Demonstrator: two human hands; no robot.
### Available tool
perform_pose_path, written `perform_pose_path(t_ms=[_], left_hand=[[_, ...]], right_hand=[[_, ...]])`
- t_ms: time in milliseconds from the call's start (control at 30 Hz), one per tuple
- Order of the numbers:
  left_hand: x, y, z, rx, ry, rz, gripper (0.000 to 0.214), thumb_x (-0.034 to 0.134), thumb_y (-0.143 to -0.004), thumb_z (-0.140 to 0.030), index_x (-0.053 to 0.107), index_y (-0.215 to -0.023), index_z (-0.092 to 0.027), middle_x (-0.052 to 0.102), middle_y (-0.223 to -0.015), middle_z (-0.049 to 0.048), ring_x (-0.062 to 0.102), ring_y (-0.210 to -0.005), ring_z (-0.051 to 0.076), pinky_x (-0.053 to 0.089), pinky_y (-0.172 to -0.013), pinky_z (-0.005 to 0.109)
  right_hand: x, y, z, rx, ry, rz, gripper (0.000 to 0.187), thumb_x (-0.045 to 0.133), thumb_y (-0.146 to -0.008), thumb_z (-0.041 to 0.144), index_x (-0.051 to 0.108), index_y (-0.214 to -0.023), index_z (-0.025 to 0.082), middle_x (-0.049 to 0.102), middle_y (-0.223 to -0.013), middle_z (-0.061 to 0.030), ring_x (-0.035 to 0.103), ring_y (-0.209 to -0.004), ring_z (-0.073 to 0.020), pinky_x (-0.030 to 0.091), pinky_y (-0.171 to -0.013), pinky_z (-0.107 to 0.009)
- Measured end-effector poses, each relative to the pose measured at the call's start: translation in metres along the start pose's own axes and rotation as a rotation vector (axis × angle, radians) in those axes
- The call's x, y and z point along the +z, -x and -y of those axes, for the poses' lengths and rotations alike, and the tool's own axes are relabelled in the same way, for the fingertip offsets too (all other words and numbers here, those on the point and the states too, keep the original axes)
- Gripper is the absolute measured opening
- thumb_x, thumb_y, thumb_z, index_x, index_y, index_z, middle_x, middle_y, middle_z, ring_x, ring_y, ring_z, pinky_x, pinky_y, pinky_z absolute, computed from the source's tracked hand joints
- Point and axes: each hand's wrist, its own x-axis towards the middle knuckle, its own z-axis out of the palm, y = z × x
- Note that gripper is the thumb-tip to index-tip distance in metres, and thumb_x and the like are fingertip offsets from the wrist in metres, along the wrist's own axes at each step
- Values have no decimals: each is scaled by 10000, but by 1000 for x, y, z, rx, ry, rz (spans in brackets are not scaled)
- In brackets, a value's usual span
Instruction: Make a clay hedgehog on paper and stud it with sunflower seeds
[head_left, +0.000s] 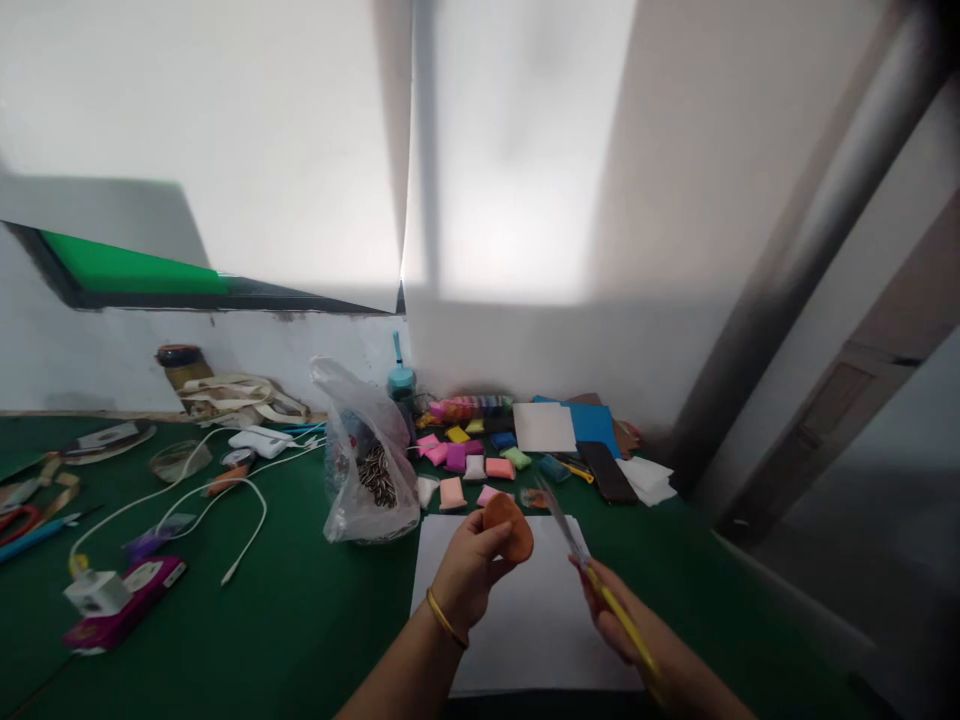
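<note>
While the hands (469,560) (611,605) grip an orange disc (516,528) and a blade (564,525), coloured packets (500,468) lie beyond.

Packets (499,467) lie behind the paper (540,645), the disc (516,532) left of the bladed tool (597,581).

Smooth matt disc (517,533), metal blade (564,525), matt paper (521,645), glossy crinkled plastic bag (343,515)

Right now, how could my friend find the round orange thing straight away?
On the green table, find the big white paper. Over it, the left hand, with a gold-coloured bangle at its wrist, holds the flat orange-brown piece. It's rounded and held up, unlike the colourful packets lying behind it.
</note>
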Motion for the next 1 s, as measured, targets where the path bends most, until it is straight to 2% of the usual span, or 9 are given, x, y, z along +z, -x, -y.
perform_pose_path(t_ms=[133,333,467,567,700,833,900,1000], left_hand=[[5,2,-7,70,40,20,376,701,-690,-264,558,-1030,-191,602,-1031,79,581,-902,188,481,-720,290],[7,3,-10,96,46,6,389,703,-690,-260,551,-1040,-184,601,-1019,81,584,-884,186,485,-728,304],[8,5,-11,86,17,41,410,701,-692,-272,552,-1062,-178,605,-1011,85,582,-882,191,485,-730,315],[9,5,-11,79,-1,59,415,702,-692,-279,555,-1065,-173,611,-999,90,582,-883,196,483,-740,326],[9,5,-11,70,-19,58,419,697,-693,-283,557,-1076,-183,613,-1009,91,581,-894,202,482,-736,325],[8,4,-11,78,-30,63,420,697,-691,-290,562,-1074,-183,612,-1015,91,579,-890,200,483,-728,320],[7,4,-11,77,-33,57,432,704,-684,-291,561,-1077,-180,611,-1015,95,579,-882,199,484,-725,322],[7,4,-11,74,-36,57,442,705,-687,-313,559,-1083,-181,609,-1025,101,576,-892,203,486,-713,319]], right_hand=[[18,-1,-2,-10,-61,107,921,603,-638,665,310,-1374,195,515,-1039,-100,532,-911,-228,430,-826,-356],[23,-5,5,-1,-49,194,911,605,-654,648,279,-1372,191,482,-1112,-124,505,-983,-249,398,-860,-378],[21,-8,8,-18,-16,176,875,584,-654,669,317,-1354,217,494,-1044,-92,511,-869,-215,415,-773,-351],[21,-7,17,-38,10,155,842,567,-655,684,383,-1317,198,501,-945,-67,496,-800,-196,412,-720,-324],[25,-3,31,9,44,119,826,508,-666,727,439,-1268,166,477,-834,-45,451,-665,-148,395,-592,-272],[29,-3,34,51,62,78,847,511,-633,753,468,-1237,161,437,-771,-17,374,-562,-101,332,-482,-226],[29,-3,33,76,63,77,874,519,-607,767,473,-1234,160,426,-764,-10,367,-560,-99,325,-475,-222],[27,-3,31,62,75,75,878,536,-607,752,460,-1254,164,467,-798,-25,436,-639,-137,380,-552,-249]])
